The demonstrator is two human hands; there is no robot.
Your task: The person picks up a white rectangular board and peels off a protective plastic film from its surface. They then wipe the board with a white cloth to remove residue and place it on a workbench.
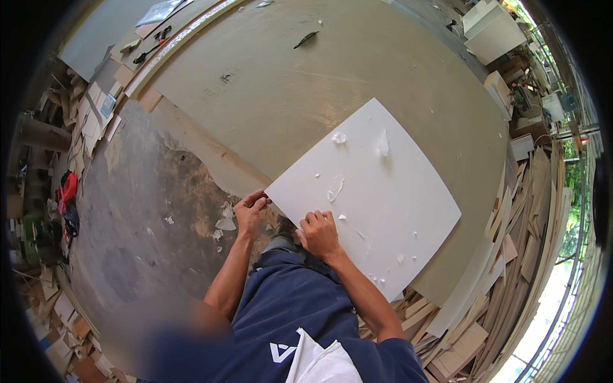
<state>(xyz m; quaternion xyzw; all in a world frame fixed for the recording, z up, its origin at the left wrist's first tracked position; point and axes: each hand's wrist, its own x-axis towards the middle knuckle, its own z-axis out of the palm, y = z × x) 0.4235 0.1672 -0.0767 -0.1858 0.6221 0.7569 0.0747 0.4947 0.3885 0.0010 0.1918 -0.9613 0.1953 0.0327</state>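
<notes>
A flat white board point(383, 210) lies at an angle in front of me, with white scraps and thin curled shavings point(336, 190) scattered over its top. At its left corner, my left hand point(250, 214) is closed, thumb and fingers pinched together at the edge. My right hand point(319, 233) sits on the near edge of the same board. Its fingers are curled on the top face and its thumb is down by the rim. Anything small inside either hand is hidden.
Beneath the board is a large greyish-brown tabletop point(255, 108) with a dark leaf-shaped thing point(306, 39) on it. Tools with red and black handles point(153, 46) lie at the far left. Wood strips point(523, 217) are stacked at the right; offcuts point(92, 115) are heaped at the left.
</notes>
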